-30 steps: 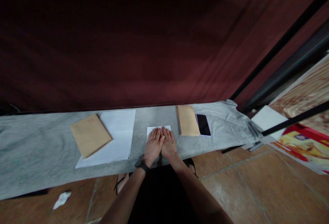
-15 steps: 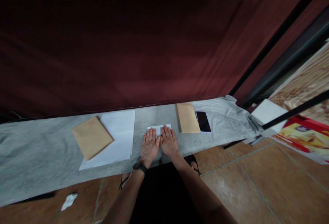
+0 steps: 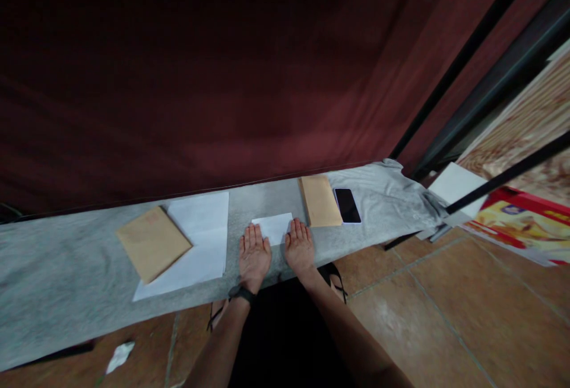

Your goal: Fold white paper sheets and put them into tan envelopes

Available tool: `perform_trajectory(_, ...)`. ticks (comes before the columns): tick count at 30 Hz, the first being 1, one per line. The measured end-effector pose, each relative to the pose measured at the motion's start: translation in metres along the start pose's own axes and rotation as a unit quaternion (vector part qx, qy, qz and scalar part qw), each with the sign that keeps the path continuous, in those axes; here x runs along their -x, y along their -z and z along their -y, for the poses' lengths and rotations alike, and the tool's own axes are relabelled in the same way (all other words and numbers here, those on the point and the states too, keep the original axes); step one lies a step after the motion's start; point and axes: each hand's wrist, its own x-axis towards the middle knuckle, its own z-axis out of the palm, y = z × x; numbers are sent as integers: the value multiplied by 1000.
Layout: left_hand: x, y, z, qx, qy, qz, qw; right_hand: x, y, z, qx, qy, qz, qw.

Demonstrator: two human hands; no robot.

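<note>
A small white piece of paper (image 3: 274,229), seemingly folded, lies on the grey cloth between my two hands. My left hand (image 3: 255,255) rests flat at its left edge, fingers stretched forward, a dark watch on the wrist. Flat at the paper's right edge lies my right hand (image 3: 299,248), its fingers also straight. Neither hand grips anything. To the right is a stack of brown envelopes (image 3: 320,201), close to my right fingertips. Left of my hands, larger white sheets (image 3: 207,236) lie partly under another brown envelope stack (image 3: 154,243).
A phone (image 3: 348,205) lies right of the envelopes. The grey cloth (image 3: 57,275) covers a long narrow table against a dark red curtain (image 3: 249,109). Black metal bars (image 3: 467,61) and a red printed box (image 3: 525,218) stand at the right. A crumpled white scrap (image 3: 119,357) is on the tiled floor.
My hands have slid apart, left hand leftward and right hand rightward, uncovering more of the white paper. The view has shifted slightly.
</note>
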Motion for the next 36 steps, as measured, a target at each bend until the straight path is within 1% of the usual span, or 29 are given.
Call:
perform_trajectory(3,1,0,-1,-4,5,-3,1000,3,6,-3,-6,-7,-7,1000)
perform_trajectory(5,1,1,-2,-7,6,0,1000,5,11,-3,-18,12,-3,1000)
perform_trajectory(7,1,1,-2,-13,4,9,1000,8,15,1,-37,63,16,997)
perform_trajectory(10,1,3,-1,-25,-4,24,999,14,19,9,-63,147,57,986)
perform_trajectory(12,1,3,0,-27,-9,32,999,18,20,13,-64,165,72,982)
perform_trajectory(15,1,3,0,-26,-12,27,999,24,18,13,-50,147,57,986)
perform_trajectory(19,2,4,3,-16,-22,-5,1000,29,15,6,-26,116,11,993)
perform_trajectory(21,3,7,4,-4,-38,-22,999,30,14,3,-17,106,1,994)
perform_trajectory(24,7,11,2,25,-113,-23,993,31,14,2,-9,104,6,995)
perform_trajectory(27,14,13,-7,53,-203,12,978,31,16,2,-1,111,21,994)
perform_trajectory(29,20,11,-14,59,-230,31,971,32,18,1,5,124,32,992)
perform_trajectory(32,25,7,-19,51,-224,43,972,33,22,1,9,136,44,990)
perform_trajectory(36,26,4,-16,31,-186,37,981,32,25,3,8,115,55,992)
